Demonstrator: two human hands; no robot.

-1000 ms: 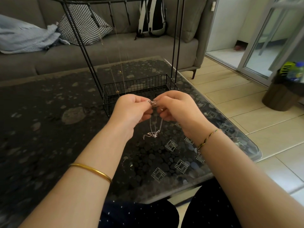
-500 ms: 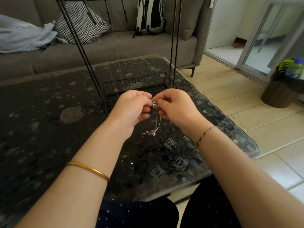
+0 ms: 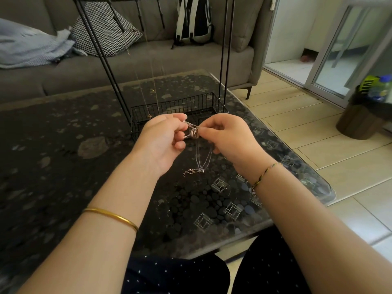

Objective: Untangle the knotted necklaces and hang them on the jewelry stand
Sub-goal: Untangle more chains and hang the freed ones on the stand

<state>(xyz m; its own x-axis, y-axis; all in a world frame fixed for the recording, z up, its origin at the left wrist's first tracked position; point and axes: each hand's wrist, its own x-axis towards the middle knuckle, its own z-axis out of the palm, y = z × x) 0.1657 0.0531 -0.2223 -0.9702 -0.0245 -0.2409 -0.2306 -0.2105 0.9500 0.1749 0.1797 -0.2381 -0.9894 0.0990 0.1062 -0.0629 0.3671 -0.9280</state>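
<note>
1. A grey sofa (image 3: 169, 60) spans the back of the room, with a checked cushion (image 3: 106, 32) and a backpack (image 3: 194, 20) on it.
2. A dark, pebble-patterned table (image 3: 53, 166) lies in front of the seated person.
3. The black wire jewelry stand (image 3: 101, 60) stands on the table, its basket base just beyond the hands. Thin gold chains (image 3: 151, 81) hang from its top.
4. The left hand (image 3: 163, 141) and right hand (image 3: 231, 139) are raised close together over the table. Each has its fingers curled, pinching the knotted necklaces (image 3: 193, 131) from its own side.
5. The silver knot sits between the fingertips. Loose strands hang below it, ending in a clasp (image 3: 192, 171); whether the clasp touches the table cannot be told.
6. A gold bangle (image 3: 112, 217) circles the left forearm and a braided bracelet (image 3: 265, 175) the right wrist.
</note>
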